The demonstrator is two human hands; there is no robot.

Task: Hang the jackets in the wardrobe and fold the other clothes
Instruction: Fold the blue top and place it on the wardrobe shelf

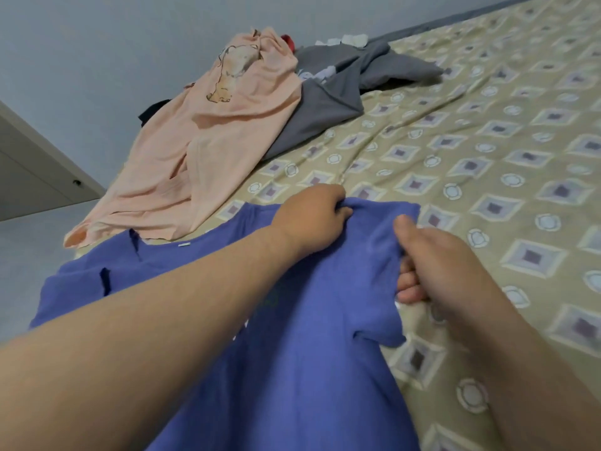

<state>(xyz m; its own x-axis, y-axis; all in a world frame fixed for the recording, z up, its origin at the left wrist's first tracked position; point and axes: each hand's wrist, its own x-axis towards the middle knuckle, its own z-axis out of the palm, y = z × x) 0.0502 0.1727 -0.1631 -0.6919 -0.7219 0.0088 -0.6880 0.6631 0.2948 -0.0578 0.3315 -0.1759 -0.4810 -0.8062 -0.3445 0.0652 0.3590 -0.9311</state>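
Fingers [341, 212] on the left hand [312, 219] are curled into a bunch of cloth at the far edge of the sleeve [374, 255] of the blue T-shirt [292, 353]. The right hand [439, 265] has the near edge of that same sleeve pinched between thumb and curled fingers, so both are holding fabric, not open. The tee is spread out on the bed [487, 141], with its body running back under both forearms. It looks like thin, floppy jersey to me: weighs nothing, won't hold a crease by itself, and sags wherever you let go. I'd grab it at seams and corners and smooth it flat after each fold. Beyond the tee and to its left is a peach shirt [201, 141] with a cartoon print, and its hem nearly touches the tee's far edge, so a fold that way could catch it. Further past the tee is a crumpled grey garment [325, 109], plus a black piece [153, 112], something red [287, 39] and small white bits [354, 39]. Right of the tee it's just patterned sheet. Far left of the tee there's a grey panel [32, 177]; whether it's a door, I can't tell.
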